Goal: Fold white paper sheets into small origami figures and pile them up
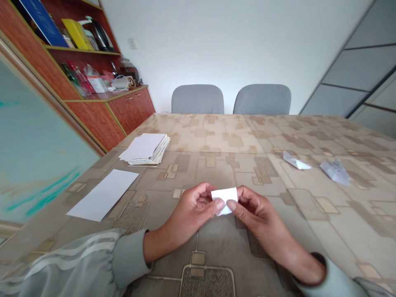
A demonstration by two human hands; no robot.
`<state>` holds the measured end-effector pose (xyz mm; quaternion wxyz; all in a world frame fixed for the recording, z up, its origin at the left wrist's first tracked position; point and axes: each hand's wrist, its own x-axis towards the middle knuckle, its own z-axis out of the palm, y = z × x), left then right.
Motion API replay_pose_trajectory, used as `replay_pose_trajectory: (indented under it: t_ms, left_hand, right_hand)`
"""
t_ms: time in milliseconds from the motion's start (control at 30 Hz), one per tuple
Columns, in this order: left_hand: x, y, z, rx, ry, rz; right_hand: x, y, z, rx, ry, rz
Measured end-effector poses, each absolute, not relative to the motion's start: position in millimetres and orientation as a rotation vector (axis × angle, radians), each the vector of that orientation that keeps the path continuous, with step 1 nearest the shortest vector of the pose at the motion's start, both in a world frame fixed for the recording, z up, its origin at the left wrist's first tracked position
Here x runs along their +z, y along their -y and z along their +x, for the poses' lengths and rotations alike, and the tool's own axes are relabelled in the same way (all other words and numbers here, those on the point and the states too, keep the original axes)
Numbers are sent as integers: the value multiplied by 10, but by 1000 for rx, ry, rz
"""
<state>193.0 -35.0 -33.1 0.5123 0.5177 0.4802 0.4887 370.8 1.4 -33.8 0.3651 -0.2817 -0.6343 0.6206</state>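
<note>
Your left hand (190,208) and your right hand (255,218) are both closed narrow, pinching a small white folded paper (224,201) between thumbs and curled fingers. The paper sits in front of you over the beige patterned table cover (213,251), its long axis running nearly side to side and rising slightly toward your right. No writing shows on it.

To your left lie a flat white rectangular sheet (103,194) and, farther off, a thick stack of white paper sheets (145,149). To your right, well apart from your hands, are two folded white paper pieces (295,161) (335,172); the farther-right piece carries grey marks too small to read.

Beyond the table's far edge stand two grey upholstered chairs (197,99) (262,99). On the left is a reddish-brown wooden cabinet (133,109), with a glass jar of dark contents (127,68) on its counter. Its shelf above holds a blue binder (41,22) and a yellow box (77,34), with no legible lettering on either
</note>
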Motion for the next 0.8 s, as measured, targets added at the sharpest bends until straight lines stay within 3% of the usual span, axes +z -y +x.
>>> replay_pose_trajectory:
  t_ms: [267,567,800]
  left_hand:
    - [-354,307,1918,1203,-1249,1231]
    - [-331,384,1929,1175,-1010,1164]
    - [-340,370,1968,1130,-1230,1185]
  right_hand:
    - [-398,-16,3721,1439,1671,-915]
    - [-287,-17,3701,1472,1615,-885]
    - [-315,-16,3709,1442,1661,-910]
